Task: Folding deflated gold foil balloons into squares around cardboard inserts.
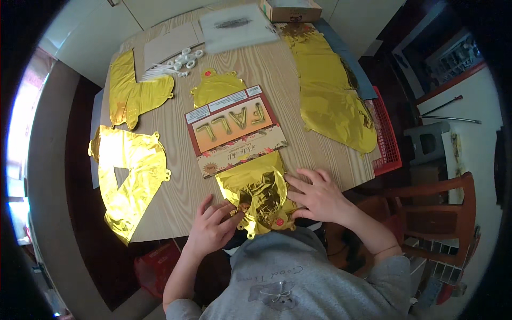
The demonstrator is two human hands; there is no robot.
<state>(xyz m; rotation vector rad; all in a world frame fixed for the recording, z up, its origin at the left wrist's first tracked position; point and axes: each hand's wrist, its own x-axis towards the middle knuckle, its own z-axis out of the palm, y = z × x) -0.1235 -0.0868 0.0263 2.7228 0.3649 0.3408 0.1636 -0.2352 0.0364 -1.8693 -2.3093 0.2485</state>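
Observation:
A folded gold foil balloon (260,192) lies at the table's near edge, its surface creased and shiny, with small tabs along its lower rim. On its left side rest the fingertips of my left hand (216,226), the thumb held apart. My right hand (320,196) spreads its fingers along the balloon's right edge, some touching the foil and some the table. Neither hand is closed around it. Just beyond, a cardboard package card (237,130) with pictured gold letter balloons and a leaf pattern lies flat, partly covering another gold foil balloon (217,85).
Flat gold foil letter balloons lie at left, one L-shaped (130,96), one with a triangular hole (144,176), and a long one (330,88) at right. White rings (188,57), thin white sticks, a translucent sheet (237,37) and a cardboard box (292,10) sit farther back. A wooden chair (437,213) stands right.

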